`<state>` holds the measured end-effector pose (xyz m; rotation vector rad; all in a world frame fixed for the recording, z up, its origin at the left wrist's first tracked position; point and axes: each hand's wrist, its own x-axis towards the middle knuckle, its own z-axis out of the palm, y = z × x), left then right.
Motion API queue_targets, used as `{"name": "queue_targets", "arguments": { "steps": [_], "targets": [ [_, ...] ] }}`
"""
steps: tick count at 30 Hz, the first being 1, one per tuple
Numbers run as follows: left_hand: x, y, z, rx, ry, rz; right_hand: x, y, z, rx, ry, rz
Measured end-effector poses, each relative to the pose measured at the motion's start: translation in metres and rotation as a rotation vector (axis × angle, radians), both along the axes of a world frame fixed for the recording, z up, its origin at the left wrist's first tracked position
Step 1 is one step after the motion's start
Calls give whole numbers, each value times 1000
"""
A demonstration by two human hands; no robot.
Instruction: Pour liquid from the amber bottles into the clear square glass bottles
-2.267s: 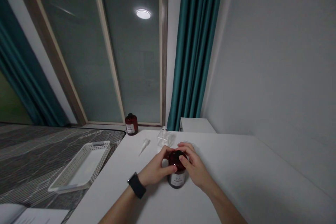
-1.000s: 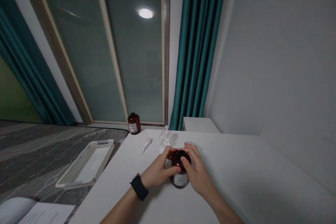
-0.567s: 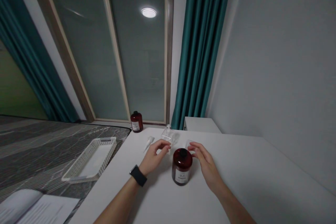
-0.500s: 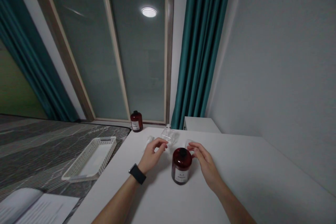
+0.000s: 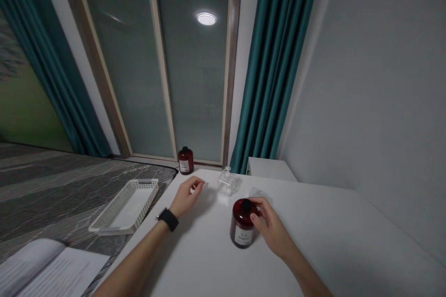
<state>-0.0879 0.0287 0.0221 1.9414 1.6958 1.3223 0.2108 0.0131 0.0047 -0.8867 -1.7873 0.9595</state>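
A dark red-brown bottle [image 5: 243,229] with a black cap and a white label stands upright on the white table. My right hand [image 5: 270,225] grips its right shoulder, thumb in front and fingers near the cap. To the left, my left hand [image 5: 188,196], with a black watch on the wrist, is closed above the table. A small pale bit shows at its fingertips, too small to name. Between and beyond the hands stands a clear square bottle [image 5: 227,183] with a clear top. Behind the brown bottle lies a flat clear piece [image 5: 257,192], partly hidden by my right hand.
Another brown bottle [image 5: 186,161] stands at the table's far left corner. Left of the white table [image 5: 313,241], a white perforated basket [image 5: 118,230] and an open book [image 5: 66,269] lie on a dark patterned surface. A white cabinet [image 5: 272,168] stands beyond the far edge.
My left hand has moved left and away from the brown bottle. My right hand has come in from beside the bottle onto its shoulder. The view has shifted slightly.
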Motion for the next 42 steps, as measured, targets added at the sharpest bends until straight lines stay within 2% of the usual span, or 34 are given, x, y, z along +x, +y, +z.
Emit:
{"name": "queue_targets", "arguments": {
  "steps": [3,6,11,15,22,25,28,32,36,42],
  "targets": [
    [-27,-3,-11,-7,1,105,2,-2,3,-10,-42,13],
    [-44,-8,-14,-32,8,148,4,-6,9,-22,-80,33],
    [-48,-8,-16,-36,26,188,-1,-11,17,-89,-67,63],
    [-48,-5,-24,-43,36,184,-13,-17,25,-153,-126,116],
    [-63,1,-37,-30,-58,303,-58,-16,45,-155,-168,153],
    [-68,4,-40,-9,-133,374,-90,7,64,-89,-141,143],
    [-68,6,-42,10,-182,400,-126,42,85,-19,-211,172],
    [-65,8,-44,23,-199,395,-170,96,102,214,-396,174],
    [-65,7,-45,18,-186,413,-199,147,99,241,-473,208],
    [-61,3,-36,-6,-151,383,-214,200,75,196,-562,237]
  ]
}}
